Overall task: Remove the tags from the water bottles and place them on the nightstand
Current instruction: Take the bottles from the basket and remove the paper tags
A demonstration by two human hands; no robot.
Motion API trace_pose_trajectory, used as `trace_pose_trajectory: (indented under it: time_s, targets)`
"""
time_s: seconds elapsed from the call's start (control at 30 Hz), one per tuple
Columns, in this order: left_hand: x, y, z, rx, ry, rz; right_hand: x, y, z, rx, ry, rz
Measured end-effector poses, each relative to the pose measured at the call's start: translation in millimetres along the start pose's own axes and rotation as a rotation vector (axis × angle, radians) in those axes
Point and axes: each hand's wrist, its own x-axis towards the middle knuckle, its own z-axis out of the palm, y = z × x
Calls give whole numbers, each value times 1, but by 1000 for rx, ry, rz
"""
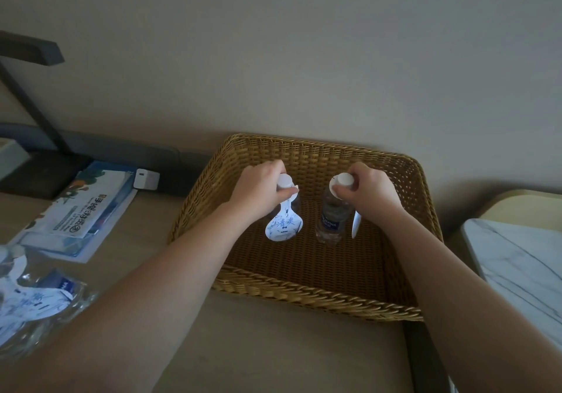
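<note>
Two water bottles upright inside the wicker basket (313, 155) at frame centre, my left hand (258, 188) curled round the left bottle (284, 181) above its tag (282, 225), my right hand (369, 190) gripping the right bottle (333, 219) at its cap.

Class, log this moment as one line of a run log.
left hand: grips tagged bottle neck | right hand: grips second bottle cap | both in wicker basket | tags on

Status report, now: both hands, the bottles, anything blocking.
Left hand grips left water bottle's neck, tag still on. Right hand grips right water bottle at the cap. Both upright inside wicker basket. Nothing blocking.
</note>
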Motion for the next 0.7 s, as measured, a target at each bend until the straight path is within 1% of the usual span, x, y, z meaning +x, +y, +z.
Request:
trace_pose_trajectory:
  time_s: [0.13, 0.27, 0.37, 0.47, 0.7]
  targets:
    - [-10, -5, -18, -31, 88, -19, -4, -11, -6, 32, 24, -59]
    - [-20, -3, -56, -101, 151, -78, -4, -41, -20, 84, 19, -167]
    - [-30, -4, -91, -159, 191, -129, -6, -73, -34, 136, 25, -248]
    - [-44, -10, -128, -201, 267, -208, -10, -111, -46, 191, 47, -316]
    - [-100, -24, -211, -173, 389, -267, -29, -207, -55, 296, 74, -477]
